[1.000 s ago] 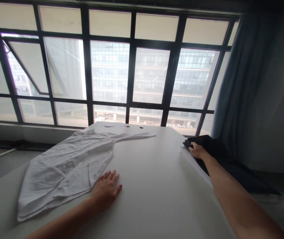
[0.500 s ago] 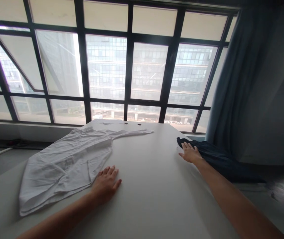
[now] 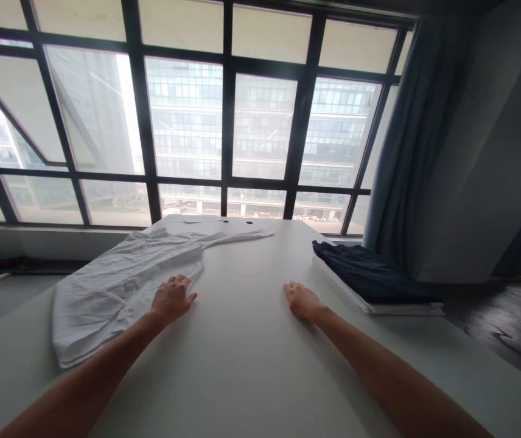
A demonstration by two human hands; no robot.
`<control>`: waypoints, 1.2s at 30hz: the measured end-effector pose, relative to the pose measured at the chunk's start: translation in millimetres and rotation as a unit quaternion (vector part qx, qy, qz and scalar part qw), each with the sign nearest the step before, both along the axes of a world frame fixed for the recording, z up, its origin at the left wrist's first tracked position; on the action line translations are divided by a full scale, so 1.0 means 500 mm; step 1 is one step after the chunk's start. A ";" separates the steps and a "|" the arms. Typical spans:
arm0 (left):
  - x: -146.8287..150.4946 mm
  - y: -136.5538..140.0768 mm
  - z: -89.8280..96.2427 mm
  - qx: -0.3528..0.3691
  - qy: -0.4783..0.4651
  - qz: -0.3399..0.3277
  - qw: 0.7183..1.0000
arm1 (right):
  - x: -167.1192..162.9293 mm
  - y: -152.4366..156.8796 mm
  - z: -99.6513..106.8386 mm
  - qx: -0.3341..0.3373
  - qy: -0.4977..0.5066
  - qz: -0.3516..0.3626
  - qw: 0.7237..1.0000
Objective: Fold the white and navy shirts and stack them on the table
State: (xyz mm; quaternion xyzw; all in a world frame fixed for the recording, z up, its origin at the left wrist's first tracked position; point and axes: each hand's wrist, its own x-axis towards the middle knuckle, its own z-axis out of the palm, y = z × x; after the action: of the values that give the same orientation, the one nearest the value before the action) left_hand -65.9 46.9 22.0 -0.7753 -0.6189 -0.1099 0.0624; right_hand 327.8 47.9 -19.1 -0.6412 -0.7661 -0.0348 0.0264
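A wrinkled white garment (image 3: pixel 109 298), which looks like a shirt, lies spread on the left part of the white table (image 3: pixel 242 359). One narrow part of it, like a sleeve, stretches right across the far end. My left hand (image 3: pixel 172 298) rests at the garment's right edge, thumb apart from the fingers; I cannot tell if it presses on cloth or table. On the bare tabletop, my right hand (image 3: pixel 303 300) lies palm down with nothing seen in it. To its right sits a folded dark navy garment (image 3: pixel 374 274) on top of folded white cloth (image 3: pixel 397 309).
Beyond the table stands a wide dark-framed window (image 3: pixel 224 121), one pane tilted out at the left. A blue-grey curtain (image 3: pixel 397 170) hangs at the right. Two small dark holes (image 3: pixel 249 222) mark the table's far end.
My right hand has left the dark garment and moved left onto the tabletop. My left hand has shifted forward along the white garment's edge. The view has turned slightly right.
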 end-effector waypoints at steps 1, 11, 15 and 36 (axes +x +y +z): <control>-0.013 0.006 0.002 -0.007 0.004 0.019 1.000 | -0.011 -0.008 0.001 0.006 0.002 -0.005 1.000; -0.034 0.041 -0.022 0.030 -0.119 0.030 0.992 | -0.025 -0.039 0.021 0.044 0.022 -0.011 0.999; -0.037 0.057 -0.030 0.046 -0.217 0.028 0.975 | -0.023 -0.035 0.020 0.043 0.017 -0.008 0.999; 0.137 -0.102 -0.022 -0.195 -0.184 -0.278 0.922 | -0.058 -0.039 0.027 0.112 0.091 0.072 0.987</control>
State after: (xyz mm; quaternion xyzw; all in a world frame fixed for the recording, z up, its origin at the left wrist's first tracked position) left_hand 2.5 -3.9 11.2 -0.8792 -0.3880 -0.1409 -0.2380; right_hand 298.9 28.5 -5.5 -0.5778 -0.7959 -0.0600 0.1706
